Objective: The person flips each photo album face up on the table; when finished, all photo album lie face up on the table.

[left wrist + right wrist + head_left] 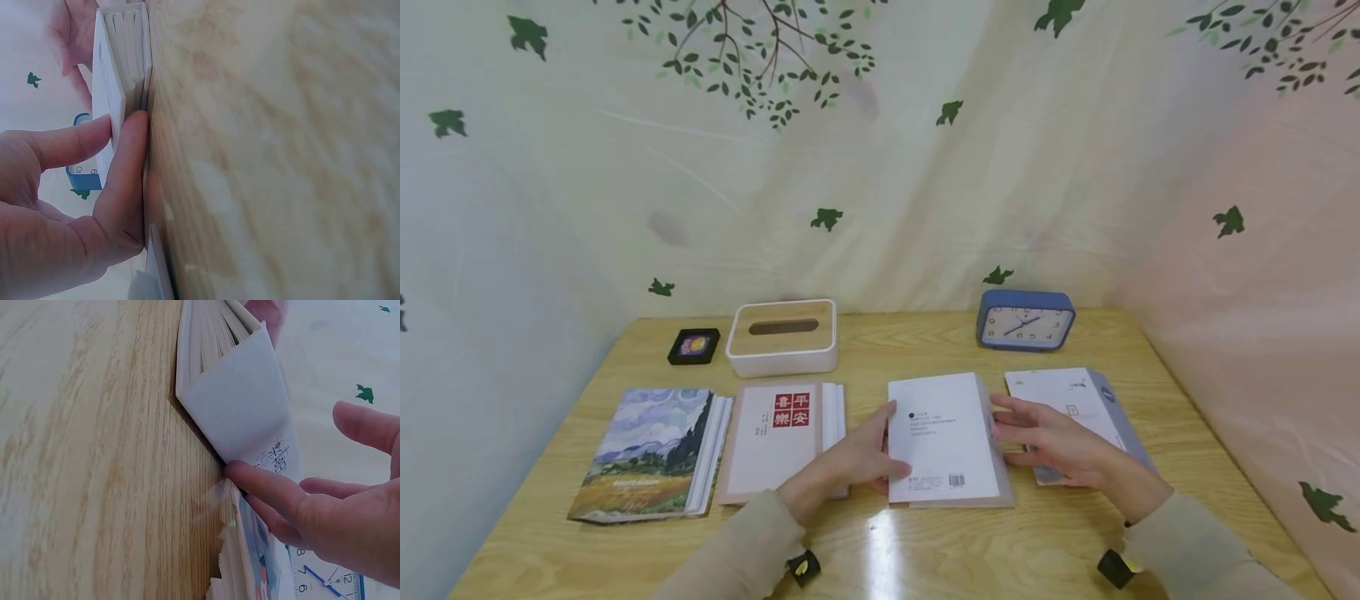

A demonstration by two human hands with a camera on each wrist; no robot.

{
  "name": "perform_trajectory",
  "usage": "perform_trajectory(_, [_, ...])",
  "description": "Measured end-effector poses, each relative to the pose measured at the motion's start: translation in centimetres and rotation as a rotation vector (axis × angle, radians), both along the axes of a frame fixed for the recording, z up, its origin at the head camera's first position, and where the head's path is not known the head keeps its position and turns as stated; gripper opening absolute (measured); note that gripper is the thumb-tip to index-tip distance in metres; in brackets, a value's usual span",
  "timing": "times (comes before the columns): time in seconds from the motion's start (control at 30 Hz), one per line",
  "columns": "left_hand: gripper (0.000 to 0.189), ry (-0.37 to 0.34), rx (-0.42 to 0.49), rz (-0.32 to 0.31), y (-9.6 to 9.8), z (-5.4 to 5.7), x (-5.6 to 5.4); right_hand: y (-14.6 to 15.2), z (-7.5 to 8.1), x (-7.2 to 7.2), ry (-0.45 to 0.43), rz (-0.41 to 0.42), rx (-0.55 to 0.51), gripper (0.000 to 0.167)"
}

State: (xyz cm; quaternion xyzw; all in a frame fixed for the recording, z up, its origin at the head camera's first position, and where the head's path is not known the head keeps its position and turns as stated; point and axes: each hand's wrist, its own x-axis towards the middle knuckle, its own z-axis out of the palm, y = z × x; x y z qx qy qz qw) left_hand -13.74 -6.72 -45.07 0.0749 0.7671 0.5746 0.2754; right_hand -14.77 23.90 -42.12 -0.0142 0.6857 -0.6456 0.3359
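Fingers, left hand [867,450]: nearly closed, thumb on the cover and forefinger against the page side, pinching the left edge of the white book!
Fingers, right hand [1063,437]: loosely spread, thumb well apart from the rest, fingertips touching the book's spine without wrapping round it.
White book [940,429]: centre of the wooden table [917,346], between the two hands, barcode side up, spine to the right and low against the wood; whether its left edge is raised, can't tell.
Right flank: another pale book [1048,385], partly behind the right hand, its spine also turned right.
Left flank: a book with a red square [767,475] just beyond the left hand, then a landscape-covered album [643,454] just beside it.
Back row: black frame [693,347] at left, tissue box [782,362] near it, blue clock [1026,325] over to the right.
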Motion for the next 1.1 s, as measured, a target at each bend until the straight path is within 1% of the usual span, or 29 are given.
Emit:
perform_trajectory(0.13, [0.103,-0.004,0.011,-0.009,-0.05,-0.16,-0.15,0.17,0.10,-0.24,-0.028,0.008,-0.029,0.077])
perform_trajectory(0.23, [0.102,0.019,0.014,-0.020,-0.04,-0.15,-0.41,0.29,0.36,-0.42,-0.038,0.001,-0.050,0.075])
perform_trajectory(0.37, [0.101,0.035,0.012,-0.036,0.17,-0.25,-0.57,0.46,0.73,-0.50,-0.054,-0.013,-0.050,0.076])
perform_trajectory(0.47, [0.102,0.018,0.006,-0.035,0.21,-0.33,-0.46,0.42,0.85,-0.41,-0.065,-0.013,-0.034,0.077])
perform_trajectory(0.63, [0.101,0.001,-0.005,-0.021,-0.03,-0.21,-0.23,0.13,0.79,-0.30,-0.056,-0.005,-0.030,0.080])
perform_trajectory(0.87, [0.102,0.001,0.002,-0.026,-0.15,0.04,-0.11,-0.14,0.76,-0.37,-0.050,-0.003,-0.018,0.081])
perform_trajectory(1.0, [0.102,0.000,0.009,-0.035,-0.25,0.04,-0.15,-0.34,0.74,-0.43,-0.032,0.007,0.016,0.080])
perform_trajectory(1.1, [0.102,0.004,0.010,-0.042,-0.12,-0.03,-0.24,-0.30,0.79,-0.49,-0.038,0.002,0.046,0.080])
